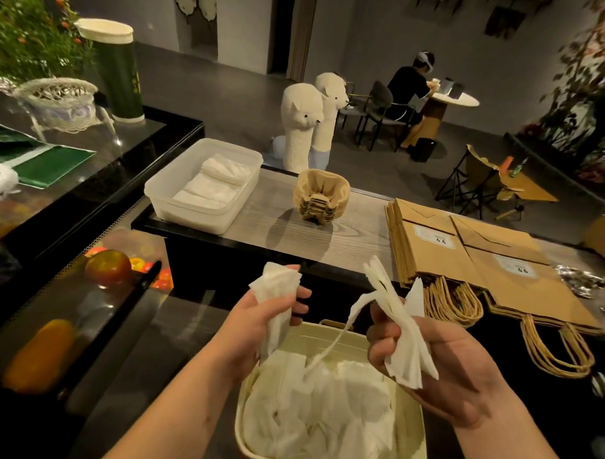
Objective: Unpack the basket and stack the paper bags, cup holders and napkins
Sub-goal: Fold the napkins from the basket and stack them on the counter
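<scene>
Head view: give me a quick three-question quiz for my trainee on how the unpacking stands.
1. True or false: the left hand and the right hand each hold napkins.
2. On the counter, between the clear container and the paper bags, stand: A) cup holders; B) bottles; C) plates.
3. Fill in: the loose napkins below the hands lie in the cream ____.

Key: 1 true; 2 A; 3 basket.
</scene>
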A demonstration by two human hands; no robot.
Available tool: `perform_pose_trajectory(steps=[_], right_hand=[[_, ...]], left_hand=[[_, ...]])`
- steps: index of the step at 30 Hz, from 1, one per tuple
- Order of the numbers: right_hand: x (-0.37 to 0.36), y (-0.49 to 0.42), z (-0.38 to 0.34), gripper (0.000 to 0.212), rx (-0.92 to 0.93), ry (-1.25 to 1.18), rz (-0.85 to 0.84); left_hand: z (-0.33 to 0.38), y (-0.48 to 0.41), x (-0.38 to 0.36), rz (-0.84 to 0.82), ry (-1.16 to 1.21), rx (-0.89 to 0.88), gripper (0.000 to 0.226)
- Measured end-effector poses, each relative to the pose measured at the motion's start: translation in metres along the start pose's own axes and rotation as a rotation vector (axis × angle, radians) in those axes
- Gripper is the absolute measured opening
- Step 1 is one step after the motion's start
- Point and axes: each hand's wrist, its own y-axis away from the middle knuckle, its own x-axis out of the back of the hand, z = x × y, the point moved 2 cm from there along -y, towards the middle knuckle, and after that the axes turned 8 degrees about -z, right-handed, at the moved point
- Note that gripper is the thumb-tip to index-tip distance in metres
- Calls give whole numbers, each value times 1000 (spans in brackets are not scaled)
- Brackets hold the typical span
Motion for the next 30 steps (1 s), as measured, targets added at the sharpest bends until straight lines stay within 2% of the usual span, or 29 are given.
perform_pose_trajectory(steps=[2,3,6,8,15,17,19,22,23,24,27,28,30], right_hand=[[-11,-2,1,97,35,72,21],[-16,-3,1,89,61,105,58],[-23,-6,3,39,91,237,147],[-13,-8,6,25,77,362,190],[6,-6,17,36,128,758,434],[8,-6,24,36,162,951,531],[6,-6,30,32,193,1198,604],[4,-5,30,25,239,1459,668],[6,-4,27,23,247,1449,688],[9,-3,24,22,246,1337,675],[13,1,19,29,177,710,512],[12,3,17,25,162,586,496],[13,8,11,16,168,522,534]], left_hand=[[-1,1,-16,-112,64,68,46],[-5,3,-26,-152,146,127,47],[-18,18,-53,-202,445,339,51],[-24,24,-60,-256,586,366,58],[-43,24,-54,-239,754,377,75],[-47,23,-51,-213,779,367,78],[-49,23,-53,-221,778,343,73],[-51,23,-53,-205,708,323,51],[-53,23,-52,-190,708,332,53],[-52,23,-51,-189,731,328,56],[-49,21,-49,-228,825,283,59],[-48,20,-49,-238,852,276,59],[-49,18,-46,-253,907,243,63]])
